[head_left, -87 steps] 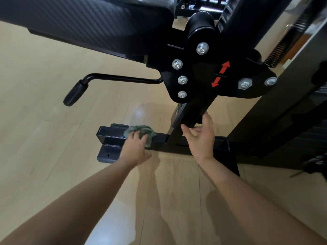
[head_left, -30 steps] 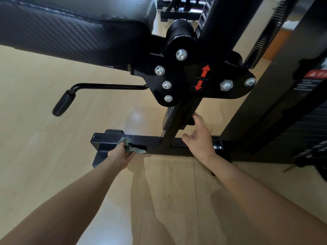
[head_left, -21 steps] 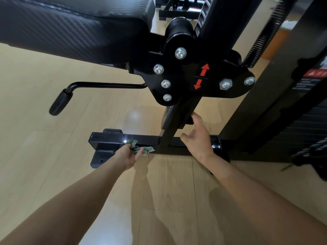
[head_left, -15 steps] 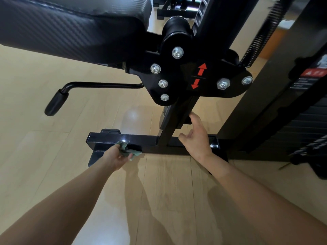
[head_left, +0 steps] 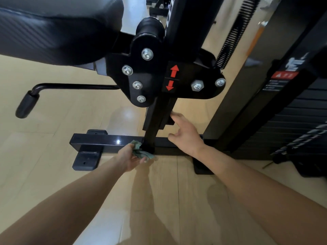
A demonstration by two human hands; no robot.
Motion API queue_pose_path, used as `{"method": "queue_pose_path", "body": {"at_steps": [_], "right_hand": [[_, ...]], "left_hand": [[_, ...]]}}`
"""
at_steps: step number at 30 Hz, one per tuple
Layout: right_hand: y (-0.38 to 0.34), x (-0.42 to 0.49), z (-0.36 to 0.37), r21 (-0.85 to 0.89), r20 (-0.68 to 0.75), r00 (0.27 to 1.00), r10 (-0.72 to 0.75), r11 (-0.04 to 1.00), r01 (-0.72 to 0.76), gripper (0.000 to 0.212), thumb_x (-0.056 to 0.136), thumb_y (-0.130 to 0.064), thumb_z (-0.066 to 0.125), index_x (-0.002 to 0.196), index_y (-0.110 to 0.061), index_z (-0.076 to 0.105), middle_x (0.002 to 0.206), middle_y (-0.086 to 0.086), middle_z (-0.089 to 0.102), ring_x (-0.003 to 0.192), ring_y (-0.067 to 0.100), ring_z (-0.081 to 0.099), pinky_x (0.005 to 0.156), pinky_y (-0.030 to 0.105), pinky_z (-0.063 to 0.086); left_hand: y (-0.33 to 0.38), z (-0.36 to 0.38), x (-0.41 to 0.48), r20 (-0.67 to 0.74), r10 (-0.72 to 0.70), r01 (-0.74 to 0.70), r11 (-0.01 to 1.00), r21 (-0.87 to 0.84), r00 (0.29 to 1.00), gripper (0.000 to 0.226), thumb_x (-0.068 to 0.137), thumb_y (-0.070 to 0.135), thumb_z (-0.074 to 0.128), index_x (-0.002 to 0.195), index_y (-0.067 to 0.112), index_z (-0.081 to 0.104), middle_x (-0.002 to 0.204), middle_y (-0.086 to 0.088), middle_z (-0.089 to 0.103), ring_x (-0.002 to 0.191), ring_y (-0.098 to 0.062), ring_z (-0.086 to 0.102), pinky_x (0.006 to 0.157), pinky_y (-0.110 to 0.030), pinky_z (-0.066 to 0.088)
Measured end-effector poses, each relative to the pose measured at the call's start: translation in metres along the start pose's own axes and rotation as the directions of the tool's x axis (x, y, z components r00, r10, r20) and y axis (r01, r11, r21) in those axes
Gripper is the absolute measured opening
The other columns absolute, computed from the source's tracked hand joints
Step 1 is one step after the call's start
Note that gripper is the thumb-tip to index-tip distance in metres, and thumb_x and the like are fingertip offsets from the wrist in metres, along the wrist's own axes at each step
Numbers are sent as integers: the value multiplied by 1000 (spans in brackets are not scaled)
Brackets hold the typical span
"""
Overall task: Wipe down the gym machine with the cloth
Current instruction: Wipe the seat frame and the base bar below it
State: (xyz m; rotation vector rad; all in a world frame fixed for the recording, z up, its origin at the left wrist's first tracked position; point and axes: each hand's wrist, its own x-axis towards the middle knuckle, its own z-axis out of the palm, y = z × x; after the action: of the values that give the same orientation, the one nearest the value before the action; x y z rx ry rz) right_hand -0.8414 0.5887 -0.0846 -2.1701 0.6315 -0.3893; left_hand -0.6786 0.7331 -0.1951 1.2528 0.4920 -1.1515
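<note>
The black gym machine fills the upper view. Its floor bar [head_left: 106,141] runs left to right and an upright post [head_left: 155,124] rises from it to a bolted bracket [head_left: 159,80] with red arrows. My left hand [head_left: 128,159] grips a crumpled green cloth [head_left: 139,152] and presses it against the front of the floor bar, right at the foot of the post. My right hand [head_left: 187,136] rests on the post's right side, fingers spread and relaxed, forefinger touching the post.
A padded black seat [head_left: 53,27] overhangs at the top left, with a bent lever and grip [head_left: 26,105] beneath it. The weight stack frame [head_left: 276,96] stands at the right with a coil spring [head_left: 231,32]. A black foot plate [head_left: 86,158] sits on the wooden floor.
My left hand has slid the cloth rightwards along the floor bar, from its left part to the foot of the post. My right hand has stayed at the post.
</note>
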Motion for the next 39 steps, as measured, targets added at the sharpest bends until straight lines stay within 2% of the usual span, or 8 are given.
{"method": "queue_pose_path", "body": {"at_steps": [4, 8, 12, 14, 16, 19, 29, 39], "right_hand": [[2, 2, -4, -16, 41, 999, -18, 1000, 19, 87, 85, -1, 65, 156, -37, 30, 149, -15, 43, 118, 7, 57, 99, 38, 54], [0, 1, -9, -30, 74, 997, -7, 1000, 10, 86, 86, -2, 64, 156, -37, 29, 152, -15, 40, 78, -4, 48, 99, 36, 53], [-4, 4, -25, -63, 170, 985, -7, 998, 18, 81, 88, -1, 65, 157, -28, 32, 157, -8, 38, 72, -9, 42, 88, 25, 42], [-5, 10, -38, -92, 253, 967, 25, 996, -1, 80, 87, -2, 66, 157, -23, 32, 160, -6, 35, 107, -2, 54, 101, 23, 37], [-5, 15, -46, -109, 316, 947, 54, 994, -20, 82, 87, -3, 68, 157, -20, 30, 163, -4, 31, 144, 10, 35, 117, 23, 27], [-5, 17, -49, -124, 352, 934, 68, 992, -25, 85, 87, -4, 68, 159, -21, 27, 164, -5, 27, 151, 10, 23, 115, 17, 19], [-6, 16, -50, -110, 343, 937, 64, 994, -28, 84, 87, 1, 65, 159, -20, 27, 164, -5, 28, 150, 8, 22, 108, 8, 15], [-6, 11, -44, -131, 300, 952, 53, 991, -14, 85, 87, 0, 64, 158, -26, 26, 164, -10, 27, 149, 7, 24, 116, 17, 25]], "left_hand": [[-16, 16, 1, -43, 5, -11, 990, -142, 999, 31, 105, 27, 51, 129, 7, 52, 116, -20, 61, 115, -37, 62, 84, -46, 59], [-46, 33, -9, -23, -27, 20, 962, -272, 999, 30, 106, 30, 49, 118, 5, 58, 113, -23, 64, 101, -38, 65, 92, -48, 57], [-69, 63, -7, 1, -37, 35, 938, -344, 999, 24, 106, 29, 50, 113, 7, 57, 118, -24, 61, 106, -39, 64, 97, -51, 56], [-77, 79, -8, 23, -55, 60, 935, -351, 998, 23, 107, 28, 48, 103, 6, 55, 117, -23, 59, 110, -38, 62, 101, -50, 53], [-86, 95, -9, 50, -77, 89, 929, -359, 996, 25, 107, 28, 47, 101, 5, 53, 118, -22, 55, 114, -38, 59, 104, -50, 52], [-102, 113, -9, 97, -105, 134, 915, -380, 990, 27, 107, 29, 47, 101, 3, 54, 111, -21, 54, 121, -40, 56, 107, -51, 49], [-142, 142, 3, 313, -174, 280, 901, -332, 934, 35, 104, 36, 53, 116, 4, 59, 120, -24, 60, 117, -40, 59, 108, -53, 47], [-121, 113, 9, 224, -103, 198, 869, -453, 969, 27, 101, 26, 60, 115, 3, 62, 120, -21, 62, 107, -36, 65, 82, -42, 58]]}}
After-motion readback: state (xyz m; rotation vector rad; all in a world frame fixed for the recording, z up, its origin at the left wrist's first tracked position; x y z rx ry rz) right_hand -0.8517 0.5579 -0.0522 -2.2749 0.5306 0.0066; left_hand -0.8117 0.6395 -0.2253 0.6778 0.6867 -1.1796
